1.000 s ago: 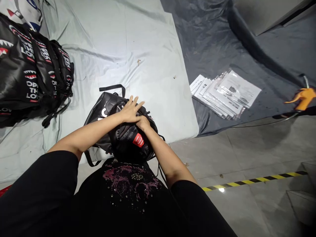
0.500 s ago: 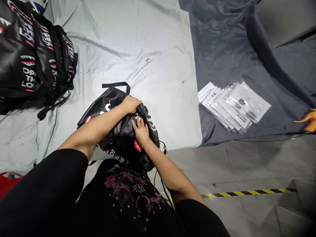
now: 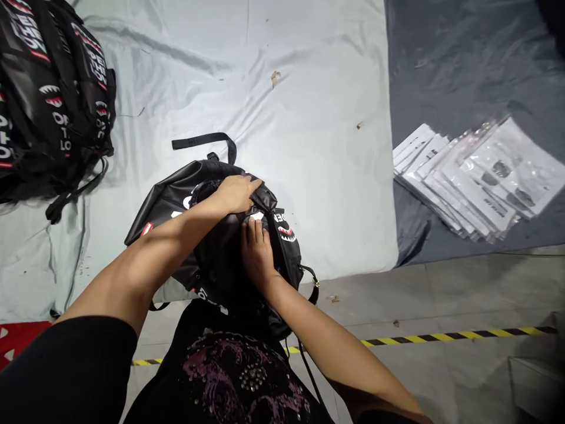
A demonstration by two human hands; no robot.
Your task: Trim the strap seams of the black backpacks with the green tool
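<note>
A black backpack (image 3: 163,203) with white lettering and shark-mouth prints lies at the front edge of the covered table, its opened compartment facing me. My left hand (image 3: 238,193) is closed over the upper edge of that opening, and its fingertips are hidden in the black fabric. Just below it, my right hand (image 3: 258,250) lies against the inside of the backpack. Its fingers are stretched out close together, with the tips beside a small white patch (image 3: 256,217). A loose strap (image 3: 207,139) sticks out from the far side of the backpack.
More black printed backpacks (image 3: 57,100) stand at the left. Flat printed sheets in clear plastic (image 3: 477,176) lie fanned out on the dark cloth (image 3: 441,76) at the right. Small scraps dot the pale cloth (image 3: 326,176). Yellow-black tape (image 3: 441,337) crosses the floor.
The view has moved closer to the backpack. My right hand's fingers, spread before, are now closer together, and the red label near that hand is no longer visible. The left hand keeps its place on the edge.
</note>
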